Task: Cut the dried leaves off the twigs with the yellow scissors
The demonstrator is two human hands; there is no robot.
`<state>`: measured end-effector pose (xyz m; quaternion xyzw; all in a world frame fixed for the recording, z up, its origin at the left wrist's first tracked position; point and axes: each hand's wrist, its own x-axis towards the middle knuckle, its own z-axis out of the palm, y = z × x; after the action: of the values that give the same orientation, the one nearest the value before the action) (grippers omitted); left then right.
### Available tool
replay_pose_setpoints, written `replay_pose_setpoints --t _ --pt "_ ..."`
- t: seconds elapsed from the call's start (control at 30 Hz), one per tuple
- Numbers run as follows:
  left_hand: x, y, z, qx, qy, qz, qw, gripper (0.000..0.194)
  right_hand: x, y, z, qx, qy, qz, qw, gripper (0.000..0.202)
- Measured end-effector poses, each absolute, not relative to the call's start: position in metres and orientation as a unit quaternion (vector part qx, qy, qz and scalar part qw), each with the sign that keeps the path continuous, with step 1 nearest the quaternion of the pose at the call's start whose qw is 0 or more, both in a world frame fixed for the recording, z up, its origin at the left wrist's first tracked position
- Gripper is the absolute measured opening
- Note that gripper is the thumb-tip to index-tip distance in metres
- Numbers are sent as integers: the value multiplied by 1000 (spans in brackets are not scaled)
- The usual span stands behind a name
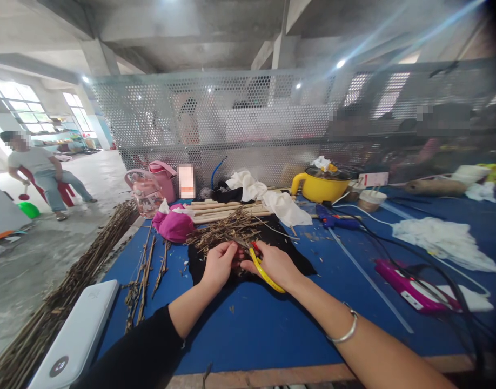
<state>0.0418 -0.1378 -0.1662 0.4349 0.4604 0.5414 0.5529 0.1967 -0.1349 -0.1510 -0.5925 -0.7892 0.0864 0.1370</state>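
Observation:
My right hand is closed around scissors with curved yellow handles and a red part near the pivot. Their dark blades point left, toward my left hand. Close beside them, my left hand is closed with thumb and fingers pinched together. Whatever it pinches is mostly hidden by the fingers. Just beyond both hands, a heap of dry brown twigs lies on a black cloth, which spreads over the blue tabletop.
Wooden sticks lie behind the heap, near a purple bundle. At right are a blue glue gun, a yellow pot, a magenta power strip and cables. A white power bank lies at left. A person sits far left.

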Motion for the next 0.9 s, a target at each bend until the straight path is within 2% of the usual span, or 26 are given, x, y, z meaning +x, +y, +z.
replay_pose_setpoints --t 0.37,0.63,0.9 --pt "44 -136 -171 485 470 545 496 25 190 -138 -162 -562 -798 66 209 53" --pt "42 -137 -168 518 472 549 454 28 188 -140 -162 -597 -777 82 179 51" --pt "41 -135 -169 492 468 560 474 28 190 -137 -157 -607 -777 71 153 48"
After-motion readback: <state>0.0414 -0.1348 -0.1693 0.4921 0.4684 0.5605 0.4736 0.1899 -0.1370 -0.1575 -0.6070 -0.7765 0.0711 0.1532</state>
